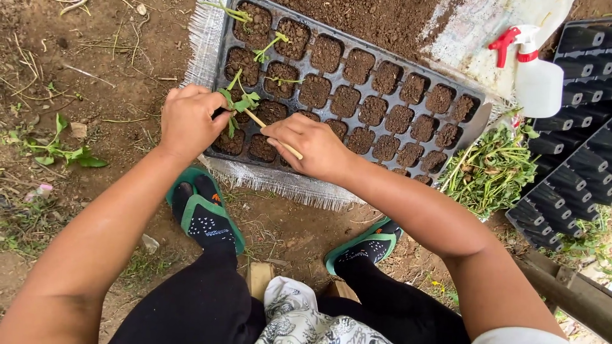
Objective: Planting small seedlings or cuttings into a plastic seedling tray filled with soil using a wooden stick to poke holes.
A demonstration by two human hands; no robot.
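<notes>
The left hand (188, 121) pinches a green seedling (241, 102) upright over a soil cell of the black seed tray (468, 130), while the right hand (312, 146) grips a thin wooden stick (264, 125) angled at its base, apparently to open the soil.

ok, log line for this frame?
left hand: holds seedling | right hand: holds stick | tray: soil-filled, few seedlings planted

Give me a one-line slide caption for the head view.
Left hand sets a seedling into the soil-filled tray; right hand holds a stick.
</notes>
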